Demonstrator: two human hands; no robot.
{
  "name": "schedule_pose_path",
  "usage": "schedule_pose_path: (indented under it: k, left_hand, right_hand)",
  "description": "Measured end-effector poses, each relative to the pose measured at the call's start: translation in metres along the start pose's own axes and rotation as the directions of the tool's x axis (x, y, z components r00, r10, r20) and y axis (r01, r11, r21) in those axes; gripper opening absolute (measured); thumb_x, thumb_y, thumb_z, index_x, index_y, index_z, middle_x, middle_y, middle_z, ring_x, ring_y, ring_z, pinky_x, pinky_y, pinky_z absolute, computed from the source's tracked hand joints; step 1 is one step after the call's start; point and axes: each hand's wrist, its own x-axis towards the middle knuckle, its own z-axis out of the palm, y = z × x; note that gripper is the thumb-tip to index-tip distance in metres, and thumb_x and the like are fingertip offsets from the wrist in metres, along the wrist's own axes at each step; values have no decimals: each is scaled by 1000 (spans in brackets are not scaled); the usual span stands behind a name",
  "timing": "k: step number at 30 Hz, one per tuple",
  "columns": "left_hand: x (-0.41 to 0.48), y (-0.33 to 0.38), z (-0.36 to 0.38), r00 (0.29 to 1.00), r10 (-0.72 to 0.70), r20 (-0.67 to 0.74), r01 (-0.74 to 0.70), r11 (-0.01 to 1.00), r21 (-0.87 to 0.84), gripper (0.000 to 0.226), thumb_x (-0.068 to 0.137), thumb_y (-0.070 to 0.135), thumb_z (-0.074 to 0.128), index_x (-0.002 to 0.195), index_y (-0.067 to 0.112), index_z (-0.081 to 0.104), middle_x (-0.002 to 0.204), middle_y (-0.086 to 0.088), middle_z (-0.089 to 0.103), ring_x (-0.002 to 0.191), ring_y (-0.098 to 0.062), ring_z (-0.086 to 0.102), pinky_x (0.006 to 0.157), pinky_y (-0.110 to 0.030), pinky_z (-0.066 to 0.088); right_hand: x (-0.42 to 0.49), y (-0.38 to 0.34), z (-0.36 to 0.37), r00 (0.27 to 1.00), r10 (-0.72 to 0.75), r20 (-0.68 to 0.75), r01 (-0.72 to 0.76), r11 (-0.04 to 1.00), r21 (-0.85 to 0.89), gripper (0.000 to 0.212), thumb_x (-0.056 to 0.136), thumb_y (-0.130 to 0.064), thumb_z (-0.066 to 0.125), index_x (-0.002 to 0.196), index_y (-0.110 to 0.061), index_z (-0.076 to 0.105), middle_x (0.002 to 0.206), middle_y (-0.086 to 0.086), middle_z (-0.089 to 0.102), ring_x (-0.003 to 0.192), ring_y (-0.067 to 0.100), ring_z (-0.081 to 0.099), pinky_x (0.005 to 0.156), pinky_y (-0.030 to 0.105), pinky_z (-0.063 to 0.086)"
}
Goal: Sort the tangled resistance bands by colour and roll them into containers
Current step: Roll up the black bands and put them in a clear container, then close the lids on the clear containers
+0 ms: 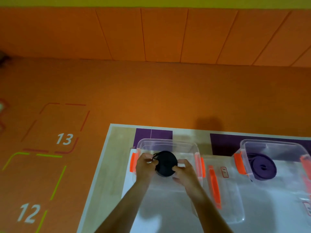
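Right now I'm holding the black band [165,163], coiled into a fat disc, between both hands a little below the middle of the frame. My left hand [145,165] is gripping the coil's left edge with the fingers curled onto it, and my right hand [184,170] is pinching the lower right edge, so neither one is free. The disc is facing its flat side up at the camera and it's hanging over the open mouth of the clear container [168,142]. I honestly can't tell if it's already dipping below the rim or just above it. What matters for the drop is that the tub is sitting directly under and behind the coil, not off to either side, so I'm guessing it's a straight lower, no sideways travel. One thing is bugging me: a loose tail [155,156] is poking out at the coil's upper left, right by my left fingers, so that hand is probably the one keeping it from unwinding. Over at the right of the frame the purple band [263,166] is sitting rolled in the second container [269,142], with a lid [225,190] lying on the table [117,148] between the two tubs.
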Motion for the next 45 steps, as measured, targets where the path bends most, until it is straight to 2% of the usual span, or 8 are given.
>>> schedule_pose_path:
  k: [6,10,14,25,30,34,39,45]
  left_hand:
    - [37,-20,27,996,-83,-34,88,981,171,19,94,-4,68,108,7,61,116,-24,70,114,-44,68,100,-58,57]
    - [45,-22,39,997,-28,-65,51,922,384,25,96,5,70,120,3,62,115,-17,72,108,-33,69,91,-33,55]
    - [52,-22,44,996,-51,-69,76,906,416,26,97,3,68,121,4,62,116,-18,72,109,-35,70,99,-44,59]
    - [40,-13,30,996,7,88,-54,838,542,45,104,9,63,146,4,49,133,-18,64,124,-31,64,108,-36,52]
    - [2,6,-3,926,186,328,-368,639,676,37,104,13,63,140,11,57,138,-7,62,115,-12,59,87,-7,42]
    - [-32,21,-31,819,311,482,-573,410,709,38,105,17,58,143,17,58,139,-4,62,122,-18,64,100,-20,49]
    - [-67,22,-65,717,405,568,-634,38,773,38,107,26,47,143,20,57,128,-2,66,117,-20,65,92,-34,53]
    - [-92,-16,-81,718,371,590,-604,-92,792,40,107,23,43,145,16,52,134,-5,60,124,-25,59,99,-41,49]
  right_hand:
    - [38,6,0,989,112,93,-94,980,-177,39,99,-16,61,135,-23,48,127,13,64,109,30,67,73,40,61]
    - [54,11,3,982,162,95,-137,963,-232,40,103,-17,61,138,-19,44,131,17,62,107,32,68,73,41,61]
    - [64,15,4,983,160,89,-135,962,-239,44,102,-15,63,142,-16,43,137,20,60,121,38,64,90,47,61]
    - [55,8,0,996,72,47,-47,913,-406,61,102,-24,64,156,-9,39,146,19,55,129,35,58,102,43,55]
    - [16,-9,-11,967,-237,90,246,797,-551,38,100,-21,61,138,-18,60,136,4,64,107,13,61,79,20,47]
    - [-30,-15,-21,904,-417,91,366,648,-667,23,104,-22,58,125,-23,68,122,-3,72,102,14,69,83,31,58]
    - [-88,-9,-32,795,-588,149,446,401,-800,22,104,-26,63,125,-22,68,123,-3,73,107,10,69,86,19,52]
    - [-125,33,-59,799,-594,95,329,300,-896,21,105,-33,62,124,-25,65,135,-1,68,131,19,63,117,42,47]
